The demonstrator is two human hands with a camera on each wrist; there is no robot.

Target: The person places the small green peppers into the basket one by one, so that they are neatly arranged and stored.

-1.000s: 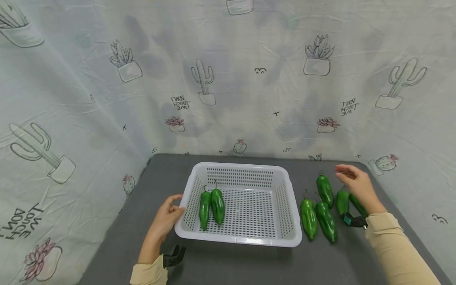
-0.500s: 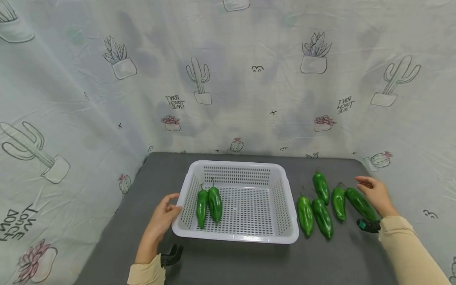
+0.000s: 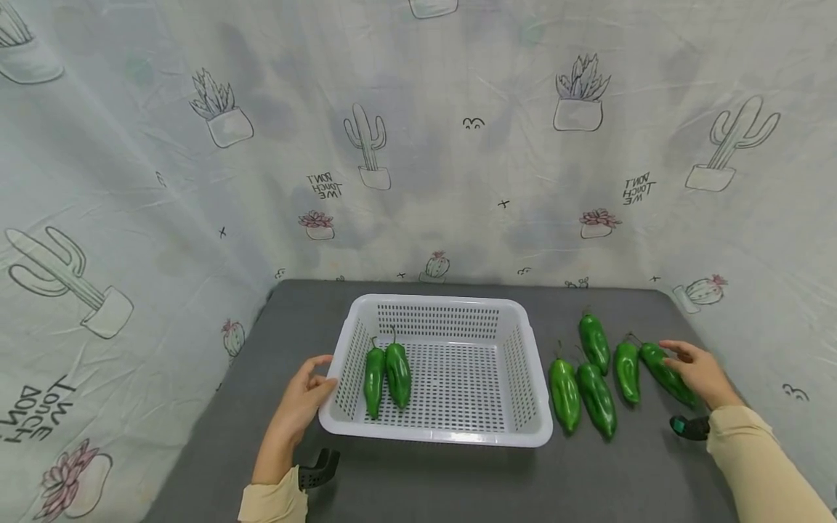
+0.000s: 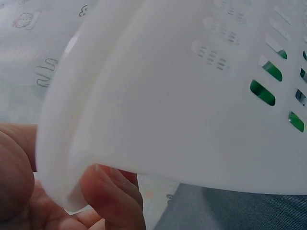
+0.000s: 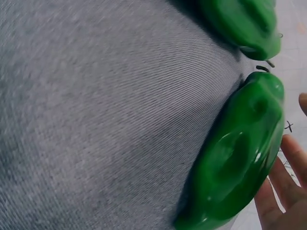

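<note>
At its left rim, a white plastic basket [image 3: 434,436] is held by my left hand [image 3: 301,403]. In the left wrist view, thumb and curled fingers [image 4: 112,196] pinch the rim from both sides. Two green peppers [image 3: 374,381] lie side by side inside, toward the left. Several more green peppers [image 3: 596,399] lie on the table right of the basket. Over the rightmost green pepper [image 3: 663,370] hovers my right hand [image 3: 702,374], fingers relaxed. The right wrist view shows its fingers [image 5: 283,182] along that pepper's far side, not closed round it.
The dark grey table [image 3: 418,483] extends on all sides of the basket. Behind it and to both sides hangs a pale cloth [image 3: 445,167] printed with potted cacti. A black wrist device [image 3: 319,471] is on the left wrist, another black device [image 3: 689,427] on the right.
My right hand has moved right and down, from above the far peppers to the rightmost one. The left hand keeps its hold on the basket, which stays in place.
</note>
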